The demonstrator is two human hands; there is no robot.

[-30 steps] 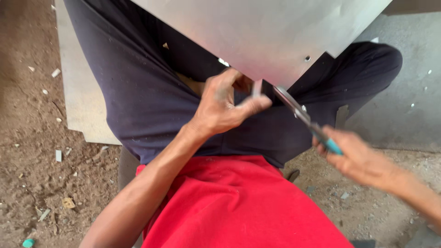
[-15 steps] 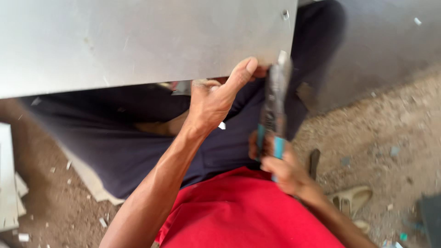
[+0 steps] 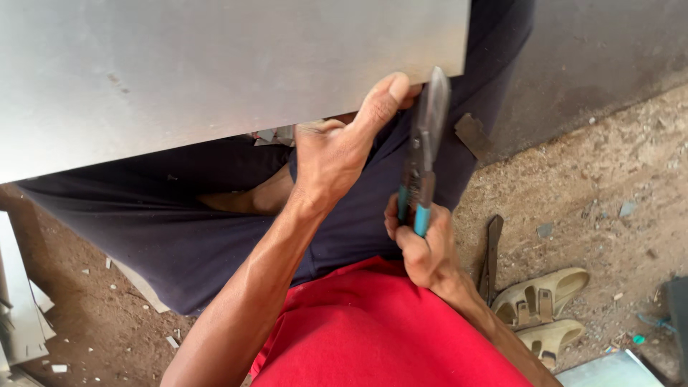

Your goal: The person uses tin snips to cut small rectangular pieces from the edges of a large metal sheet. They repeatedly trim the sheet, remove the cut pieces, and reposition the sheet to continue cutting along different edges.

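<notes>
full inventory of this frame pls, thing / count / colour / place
metal sheet: 1, silver-grey, across the top, over the lap
tin snips: 1, grey blades with teal handles, at the sheet's lower right edge
sandals: 2, tan, on the dirt at lower right
metal offcuts: a few, grey, at the left edge of the ground
small sheet corner: 1, pale grey, bottom right
dirt ground: brown, strewn with small scraps
trousers: dark navy, centre
shirt: red, bottom centre
left hand: grip on the sheet's lower edge, thumb on top
right hand: closed around the snips' handles
</notes>
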